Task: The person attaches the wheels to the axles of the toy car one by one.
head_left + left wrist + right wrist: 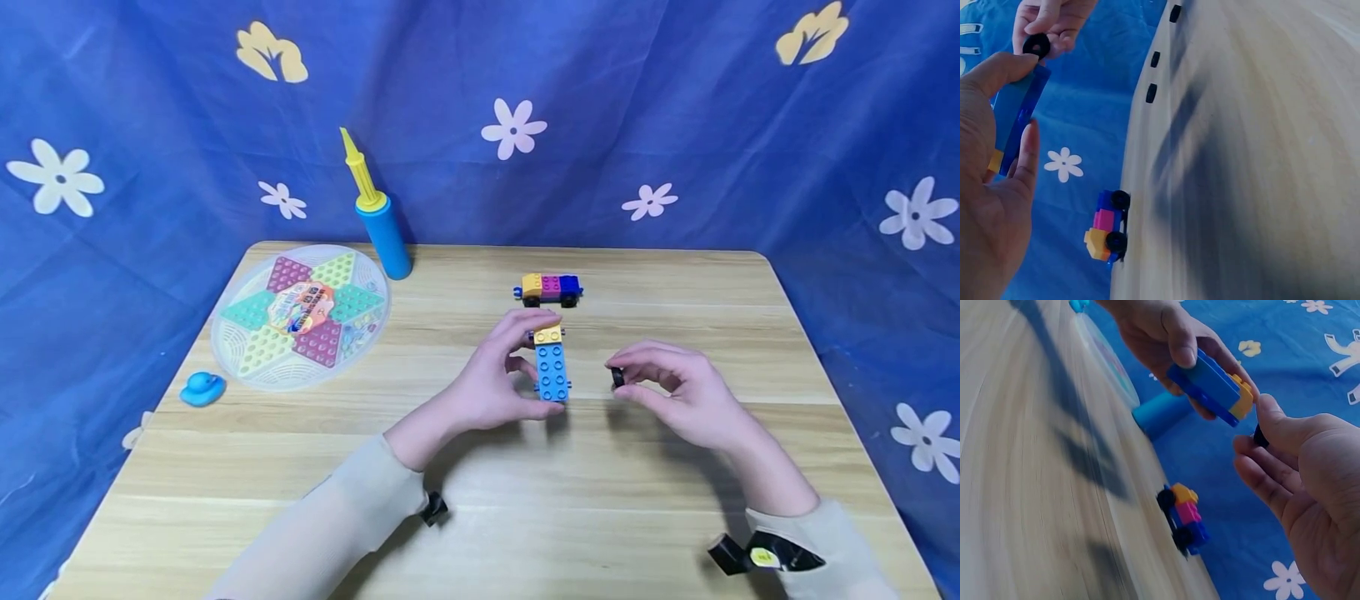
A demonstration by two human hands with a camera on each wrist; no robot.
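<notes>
Wooden table point(1260, 156) smears into motion blur in both wrist views, grain gone. Left hand point(991, 206) cut off by frame edge, left wrist cam. Black wheel point(1260, 436) mostly hidden behind right hand's point(1310, 500) thumb. Print at centre of checkers board point(300, 312) too small to read.

On the bench point(480, 517), a brick chassis point(551, 367) sits near the middle, in the left hand point(491, 383). Just right of it, the right hand point(678, 392) pinches a wheel point(617, 377). Behind them stands a brick car point(550, 288). Far left lies a Chinese checkers board point(300, 317), a hand pump point(375, 208) behind it, a toy duck point(201, 388) before it.
</notes>
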